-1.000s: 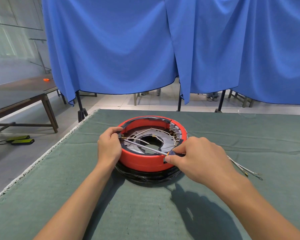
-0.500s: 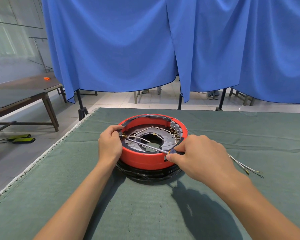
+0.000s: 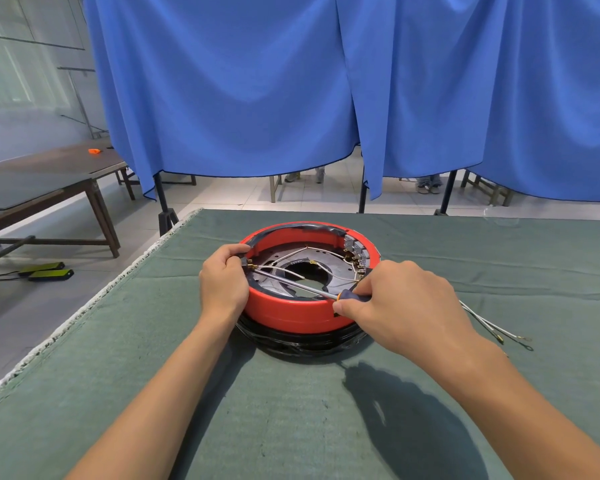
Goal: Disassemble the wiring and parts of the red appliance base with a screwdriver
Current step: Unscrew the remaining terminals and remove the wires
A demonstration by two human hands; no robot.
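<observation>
The base [image 3: 291, 310] sits on the green mat [image 3: 118, 375], near centre. The left hand [image 3: 224, 284] grips its left rim; the right hand [image 3: 395, 306] pinches the screwdriver [image 3: 305, 288] handle, shaft crossing the opening to a terminal at the left wall. Keep the tip seated squarely — a slip could nick the white wires [image 3: 329, 252]. Brace the rim firmly while turning. Loose leads [image 3: 496, 327] lie to the right.

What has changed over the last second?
Almost nothing. The right hand holds the screwdriver as before, shaft across the red base, tip at the left inner rim. The left hand grips that rim as before. The loose wires lie where they were.
</observation>
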